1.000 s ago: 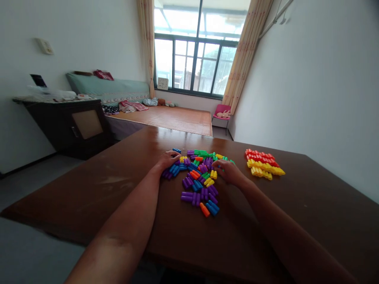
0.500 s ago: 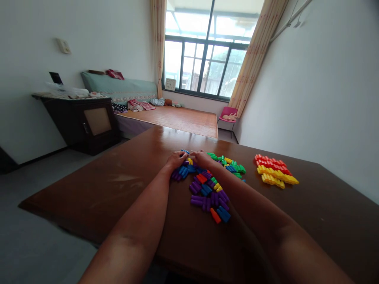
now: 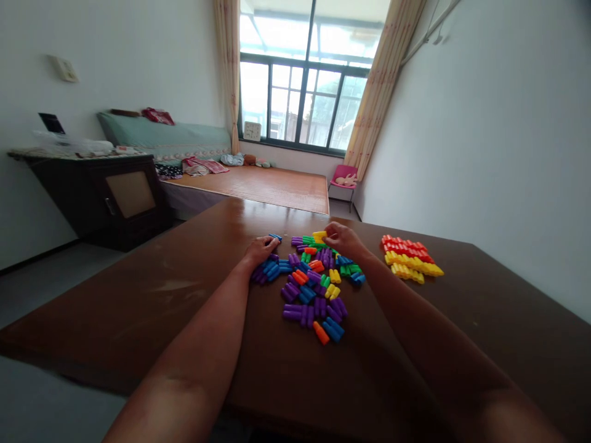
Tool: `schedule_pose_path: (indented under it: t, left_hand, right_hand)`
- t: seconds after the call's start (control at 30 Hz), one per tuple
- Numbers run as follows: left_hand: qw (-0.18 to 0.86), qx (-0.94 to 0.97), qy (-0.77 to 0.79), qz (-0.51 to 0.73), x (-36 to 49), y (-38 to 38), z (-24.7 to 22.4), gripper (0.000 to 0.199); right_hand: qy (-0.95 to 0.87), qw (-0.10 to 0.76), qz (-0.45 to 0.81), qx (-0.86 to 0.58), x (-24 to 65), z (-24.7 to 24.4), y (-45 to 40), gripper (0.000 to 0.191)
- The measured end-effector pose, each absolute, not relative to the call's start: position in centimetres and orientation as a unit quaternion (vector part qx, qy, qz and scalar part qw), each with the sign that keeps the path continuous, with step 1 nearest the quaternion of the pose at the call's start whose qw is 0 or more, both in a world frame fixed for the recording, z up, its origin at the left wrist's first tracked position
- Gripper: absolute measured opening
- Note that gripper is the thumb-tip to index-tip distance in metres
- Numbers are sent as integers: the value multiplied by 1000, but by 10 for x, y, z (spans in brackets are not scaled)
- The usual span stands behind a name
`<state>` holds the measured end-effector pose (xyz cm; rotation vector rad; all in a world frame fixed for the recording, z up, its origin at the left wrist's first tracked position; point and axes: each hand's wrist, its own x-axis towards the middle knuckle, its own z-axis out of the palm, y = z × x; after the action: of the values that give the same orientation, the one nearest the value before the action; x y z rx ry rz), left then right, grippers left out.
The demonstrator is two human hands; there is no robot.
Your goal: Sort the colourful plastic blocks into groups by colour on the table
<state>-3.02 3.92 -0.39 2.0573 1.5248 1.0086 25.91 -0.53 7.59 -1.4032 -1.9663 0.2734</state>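
My left hand (image 3: 262, 249) rests at the left edge of a loose pile of coloured plastic blocks (image 3: 316, 306), its fingers closed round a blue block (image 3: 276, 237) that shows at the fingertips. At the far side of the pile, my right hand (image 3: 342, 240) pinches a yellow block (image 3: 319, 236). Purple, blue, green, orange and yellow pieces, shaped like short joined tubes, lie between and in front of the hands. Some green and blue ones are partly hidden by my right wrist.
On the brown table (image 3: 184, 320), joined rows of red blocks (image 3: 409, 248) and yellow blocks (image 3: 413, 266) lie to the right of the pile. Beyond the table are a bed (image 3: 277, 184), a dark cabinet (image 3: 124, 191) and a pink chair (image 3: 342, 175).
My right hand has moved right, away from my left hand, and now has a yellow block at its fingertips. The left hand stays by the blue block. The view has shifted slightly right.
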Motion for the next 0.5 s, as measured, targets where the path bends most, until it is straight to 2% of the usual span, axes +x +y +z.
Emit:
schedule_pose_path:
  t: [0.17,0.27,0.33,0.4,0.5]
  left_hand:
    - [194,742,520,377,-33,42,-4,51]
    - [199,733,534,373,-34,45,-5,50]
    - [202,729,539,371,-36,46,-5,51]
    - [205,731,536,369,-37,45,-5,54]
    - [206,739,533,356,-38,44,-4,58]
  right_hand:
    - [-544,554,212,-593,407,52,-51,39]
    - [-397,633,204,-632,484,28,-81,39]
    - [-340,605,180,-697,520,12,-96,29]
    - [-313,537,150,-769,541,0,-105,20]
    - [-300,455,115,-830,551,-10,-106,16]
